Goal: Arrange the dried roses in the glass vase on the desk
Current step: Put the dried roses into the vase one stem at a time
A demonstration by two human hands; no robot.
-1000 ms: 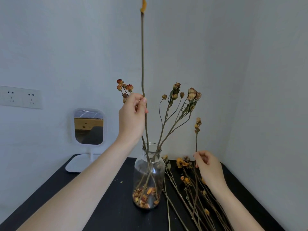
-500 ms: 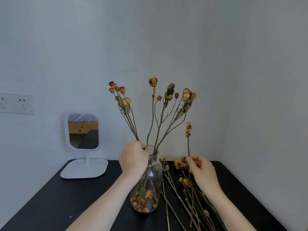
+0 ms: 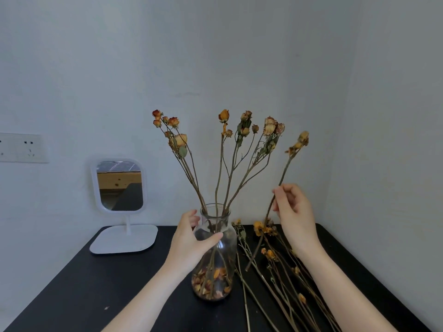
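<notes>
**A:** Since half a second back, the left hand [image 3: 189,243] has been dropped from the stems at the neck to the shoulder of the glass vase [image 3: 225,255]. One dried rose stem [image 3: 286,164] has been raised off the black desk [image 3: 96,295] by the right hand [image 3: 293,212].

**B:** yep. The vase is cupped by thumb and curled fingers. The stem is pinched partway up between thumb and fingertips, tilted, bloom up top, foot end low among the loose stems [image 3: 269,254] just beside the vase.

**A:** Where's trouble expected?

**B:** Probably at the narrow neck. It's already crowded by the roses standing in it [image 3: 244,130], so brittle heads could get knocked off if the new stem is pushed in at that slant. The foot could also be snagged in the pile and others dragged along. Tipping can't be ruled out if the steadying grip is let go.
</notes>
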